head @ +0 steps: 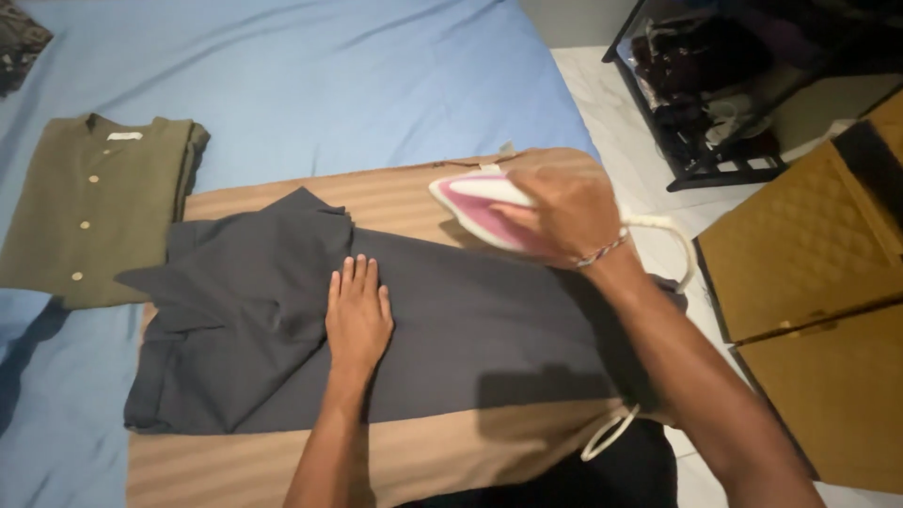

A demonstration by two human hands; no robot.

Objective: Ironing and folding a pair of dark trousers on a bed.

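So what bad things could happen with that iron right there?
The left hand lies flat on the dark grey garment close to the pink and white iron held by the right hand, so fingers might get burned. The white cord loops off the edge by the arm and could snag. The striped tan cloth sits on a soft blue bed, so the iron might tip.

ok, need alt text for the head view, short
A person's right hand grips a pink and white iron at the edge of dark grey trousers, while the left hand lies flat on them. The trousers lie on a tan striped cloth over a blue sheet, with a folded olive shirt alongside.
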